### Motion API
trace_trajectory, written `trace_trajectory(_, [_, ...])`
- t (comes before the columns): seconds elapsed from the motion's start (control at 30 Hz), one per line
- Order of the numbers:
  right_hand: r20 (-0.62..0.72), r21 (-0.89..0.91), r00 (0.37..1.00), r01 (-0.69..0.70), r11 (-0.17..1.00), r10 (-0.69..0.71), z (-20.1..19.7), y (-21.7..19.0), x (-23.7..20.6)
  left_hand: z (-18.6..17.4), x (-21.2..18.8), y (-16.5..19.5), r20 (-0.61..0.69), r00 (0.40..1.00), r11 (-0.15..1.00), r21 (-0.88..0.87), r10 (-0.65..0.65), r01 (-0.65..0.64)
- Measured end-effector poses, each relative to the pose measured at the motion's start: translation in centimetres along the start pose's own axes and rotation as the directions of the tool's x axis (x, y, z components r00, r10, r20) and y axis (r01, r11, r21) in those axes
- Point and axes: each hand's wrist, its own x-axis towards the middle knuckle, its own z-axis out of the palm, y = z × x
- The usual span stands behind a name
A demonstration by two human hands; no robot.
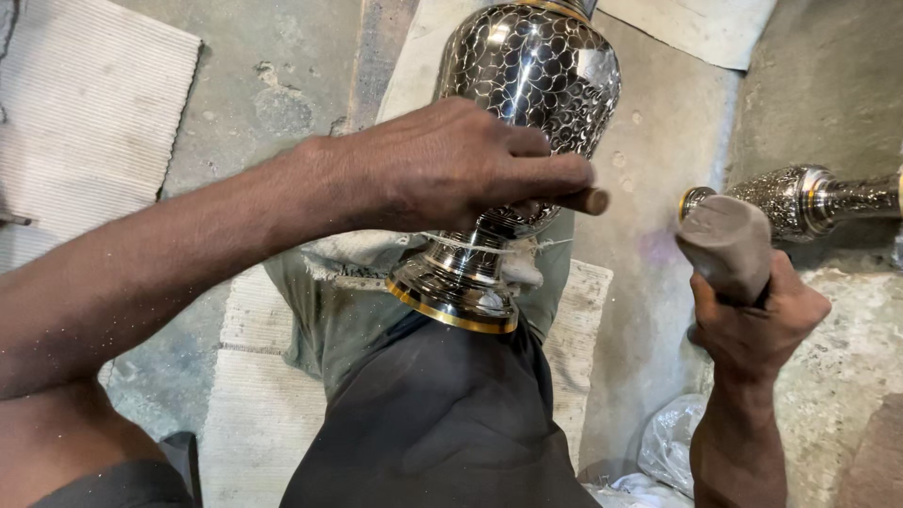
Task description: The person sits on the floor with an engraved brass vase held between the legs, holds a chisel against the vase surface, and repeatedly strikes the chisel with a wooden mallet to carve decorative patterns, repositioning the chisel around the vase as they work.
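Concrete floor [282, 85] below; left hand [451, 165] grips engraved silver-and-gold metal vase [527, 85], right hand [752, 325] clenches grey cloth-wrapped tool [729, 245].

I lose the top of the engraved silver-and-black metal vase [531, 75] past the upper edge | my left hand [451, 169] covers its narrow waist | the ornate silver metal stem [809, 199] runs off the right edge | my right hand's [757, 325] grey wedge-shaped block [726, 246] hides that stem's gold tip.

The vase [531, 85] is shiny dark silver, netted all over with fine pale crackle lines; its foot is plain silver with a gold rim. The mallet [729, 245] head is dull grey-brown. The second vase [800, 199] is silver with dense engraved scrollwork and a gold mouth. The mats [80, 122] are ribbed off-white.
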Motion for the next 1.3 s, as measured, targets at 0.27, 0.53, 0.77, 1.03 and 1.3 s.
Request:
trace_trajectory(0.27, [-0.036,-0.042,0.996,0.080,0.996,-0.082,0.1,0.6,0.5,0.1,-0.8,-0.1,-0.015,0.998,0.999,-0.003,0.054,-0.054])
trace_trajectory(0.53, [-0.019,0.115,1.000,0.020,0.993,-0.018,-0.5,0.5,0.0,0.2,-0.8,-0.2,-0.007,0.995,0.990,0.103,0.097,-0.096])
trace_trajectory(0.77, [0.063,-0.073,0.998,0.026,0.997,-0.022,-1.0,-0.9,1.3,-0.1,-0.5,-0.2,0.000,0.995,0.990,0.098,0.105,-0.104])
trace_trajectory(1.03, [-0.020,0.033,1.000,-0.007,0.999,0.008,0.1,-1.1,1.3,-0.1,-0.2,-0.3,-0.029,0.991,0.989,0.072,0.132,-0.130])
trace_trajectory(1.3, [0.017,-0.065,1.000,0.010,0.998,-0.009,-0.6,-1.7,0.2,-0.1,-0.1,-0.3,0.006,0.993,0.990,0.077,0.119,-0.119])
